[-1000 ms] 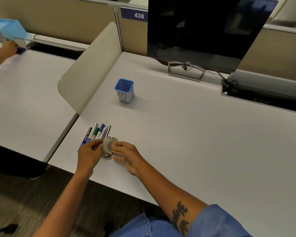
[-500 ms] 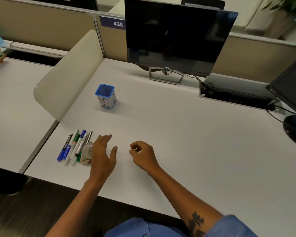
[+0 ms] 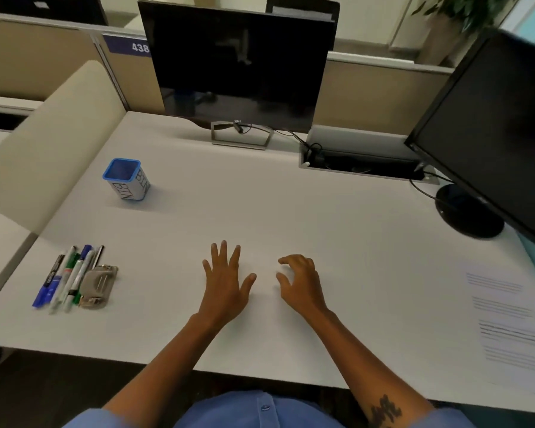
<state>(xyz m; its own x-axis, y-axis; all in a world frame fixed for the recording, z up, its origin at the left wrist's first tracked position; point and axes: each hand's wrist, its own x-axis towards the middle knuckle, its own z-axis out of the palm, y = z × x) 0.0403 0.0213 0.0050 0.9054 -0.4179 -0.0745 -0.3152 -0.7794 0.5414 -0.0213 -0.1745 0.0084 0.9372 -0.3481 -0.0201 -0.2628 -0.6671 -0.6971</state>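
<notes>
My left hand [image 3: 226,282] is flat over the white desk [image 3: 291,211], fingers straight and spread. My right hand [image 3: 301,282] is just beside it, fingers bent a little, holding nothing. Well off to my left lies the grey stapler [image 3: 98,285], touching a row of pens [image 3: 65,279]. Farther back stands a blue cup [image 3: 125,179].

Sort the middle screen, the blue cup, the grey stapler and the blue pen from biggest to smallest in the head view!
1. the middle screen
2. the blue cup and the grey stapler: they look about alike, and the stapler lies nearer the camera, so no ranking
3. the blue pen: long but thinnest
</notes>
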